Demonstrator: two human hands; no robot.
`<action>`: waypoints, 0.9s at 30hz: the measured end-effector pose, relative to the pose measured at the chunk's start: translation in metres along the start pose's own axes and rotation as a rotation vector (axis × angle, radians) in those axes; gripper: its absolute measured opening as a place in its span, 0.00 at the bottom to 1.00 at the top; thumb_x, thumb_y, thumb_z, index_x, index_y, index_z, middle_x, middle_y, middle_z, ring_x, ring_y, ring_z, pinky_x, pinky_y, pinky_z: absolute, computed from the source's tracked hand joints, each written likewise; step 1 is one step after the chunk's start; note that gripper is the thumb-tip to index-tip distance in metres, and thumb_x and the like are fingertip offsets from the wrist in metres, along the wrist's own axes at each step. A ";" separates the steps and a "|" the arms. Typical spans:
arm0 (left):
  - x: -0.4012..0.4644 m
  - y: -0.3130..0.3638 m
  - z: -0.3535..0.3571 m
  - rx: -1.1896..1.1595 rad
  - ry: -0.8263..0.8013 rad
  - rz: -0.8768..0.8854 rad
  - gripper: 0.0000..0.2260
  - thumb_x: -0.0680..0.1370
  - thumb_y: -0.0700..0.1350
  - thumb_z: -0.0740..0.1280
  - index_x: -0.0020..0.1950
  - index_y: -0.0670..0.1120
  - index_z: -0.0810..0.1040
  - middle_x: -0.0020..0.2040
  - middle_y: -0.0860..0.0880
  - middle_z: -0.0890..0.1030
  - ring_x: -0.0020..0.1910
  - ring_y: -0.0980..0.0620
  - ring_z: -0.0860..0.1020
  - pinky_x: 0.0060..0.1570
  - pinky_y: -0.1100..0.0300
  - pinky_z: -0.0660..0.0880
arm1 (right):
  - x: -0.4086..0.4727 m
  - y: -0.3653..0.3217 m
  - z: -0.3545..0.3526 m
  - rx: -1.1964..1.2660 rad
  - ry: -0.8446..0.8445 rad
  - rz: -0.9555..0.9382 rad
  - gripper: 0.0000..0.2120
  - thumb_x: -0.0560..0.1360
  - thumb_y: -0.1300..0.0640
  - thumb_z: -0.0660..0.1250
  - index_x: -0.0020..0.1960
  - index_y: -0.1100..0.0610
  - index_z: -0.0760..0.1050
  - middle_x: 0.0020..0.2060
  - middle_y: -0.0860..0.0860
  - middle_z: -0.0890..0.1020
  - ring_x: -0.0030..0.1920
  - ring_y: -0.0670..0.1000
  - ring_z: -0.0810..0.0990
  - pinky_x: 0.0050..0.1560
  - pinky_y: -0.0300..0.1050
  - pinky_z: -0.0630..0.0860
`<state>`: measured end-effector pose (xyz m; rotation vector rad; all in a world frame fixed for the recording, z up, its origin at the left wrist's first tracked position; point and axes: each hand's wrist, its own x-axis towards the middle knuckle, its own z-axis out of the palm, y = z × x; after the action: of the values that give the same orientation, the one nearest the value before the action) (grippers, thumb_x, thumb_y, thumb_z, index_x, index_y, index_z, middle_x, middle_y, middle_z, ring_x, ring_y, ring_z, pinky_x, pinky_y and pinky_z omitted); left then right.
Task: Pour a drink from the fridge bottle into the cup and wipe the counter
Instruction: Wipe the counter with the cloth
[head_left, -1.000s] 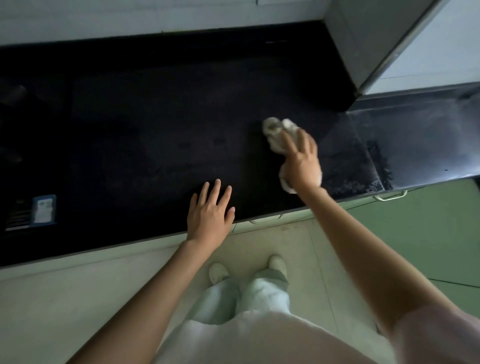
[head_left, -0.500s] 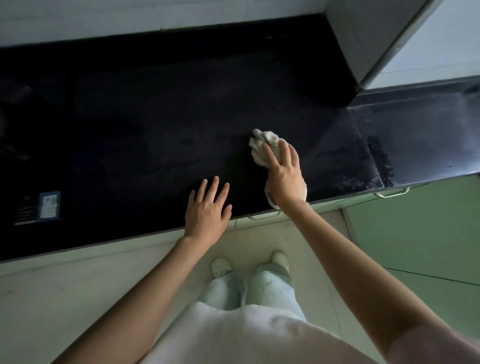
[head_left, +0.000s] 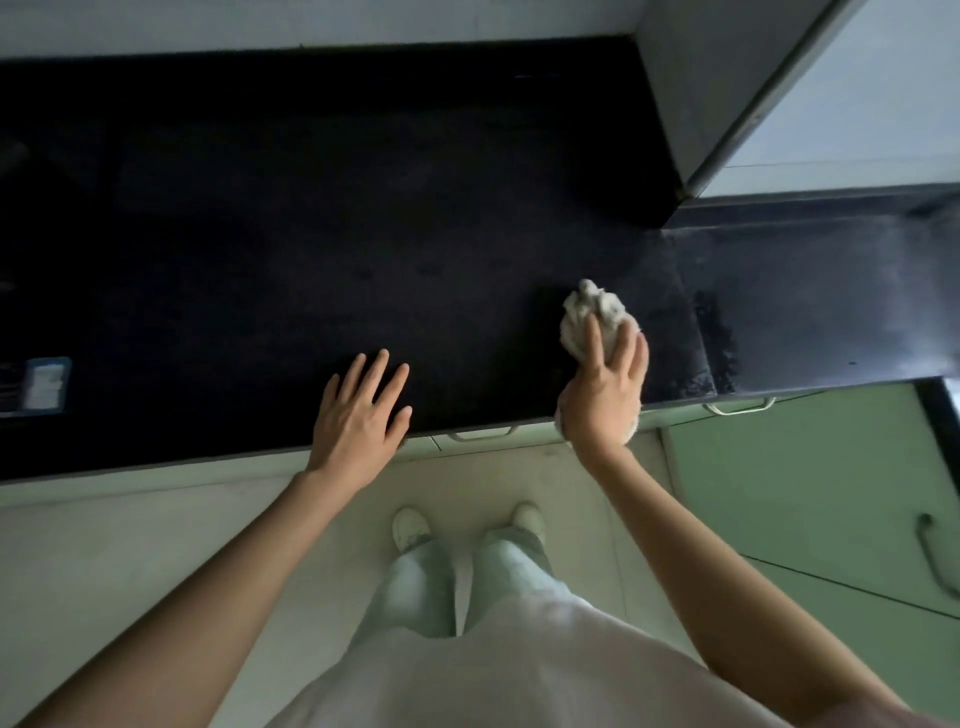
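Note:
A crumpled whitish cloth (head_left: 589, 314) lies on the black counter (head_left: 311, 249) near its front edge. My right hand (head_left: 605, 395) presses flat on the cloth with straight fingers, and part of the cloth sticks out beyond the fingertips and under the wrist. To the left, my left hand (head_left: 363, 415) rests flat on the counter's front edge, fingers spread, holding nothing. Neither the bottle nor the cup is in view.
A grey cabinet or fridge side (head_left: 717, 93) rises at the back right. A lower dark ledge (head_left: 831, 296) continues to the right. Green cupboard doors with handles (head_left: 810, 509) sit below. A small blue-and-white packet (head_left: 44, 384) lies at the counter's far left.
My right hand has slid the cloth towards me, from further back on the counter to its front edge. The left hand has stayed in place.

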<state>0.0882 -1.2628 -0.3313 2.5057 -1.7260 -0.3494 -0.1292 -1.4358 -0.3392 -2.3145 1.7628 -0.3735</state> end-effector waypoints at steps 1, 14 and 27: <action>0.001 0.005 -0.002 0.000 0.003 -0.008 0.25 0.79 0.54 0.52 0.71 0.45 0.70 0.73 0.41 0.66 0.71 0.37 0.65 0.63 0.36 0.67 | -0.001 -0.007 0.004 0.012 -0.029 -0.055 0.40 0.67 0.69 0.66 0.74 0.48 0.60 0.74 0.58 0.58 0.72 0.61 0.55 0.62 0.59 0.73; 0.044 0.137 0.011 -0.010 -0.093 -0.008 0.23 0.81 0.55 0.53 0.74 0.48 0.66 0.76 0.44 0.62 0.75 0.41 0.60 0.69 0.40 0.59 | 0.111 0.098 -0.039 0.003 -0.149 -0.110 0.37 0.72 0.68 0.64 0.75 0.44 0.58 0.76 0.55 0.56 0.75 0.57 0.52 0.54 0.59 0.77; 0.040 0.140 0.020 0.021 -0.060 -0.012 0.25 0.78 0.52 0.64 0.73 0.46 0.67 0.75 0.43 0.65 0.73 0.39 0.63 0.67 0.39 0.65 | 0.127 0.043 -0.020 0.006 -0.285 -0.561 0.39 0.71 0.68 0.65 0.77 0.46 0.56 0.76 0.55 0.57 0.75 0.59 0.53 0.63 0.55 0.72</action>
<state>-0.0309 -1.3494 -0.3296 2.5464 -1.7455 -0.4146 -0.1423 -1.5702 -0.3245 -2.6676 0.9678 -0.1172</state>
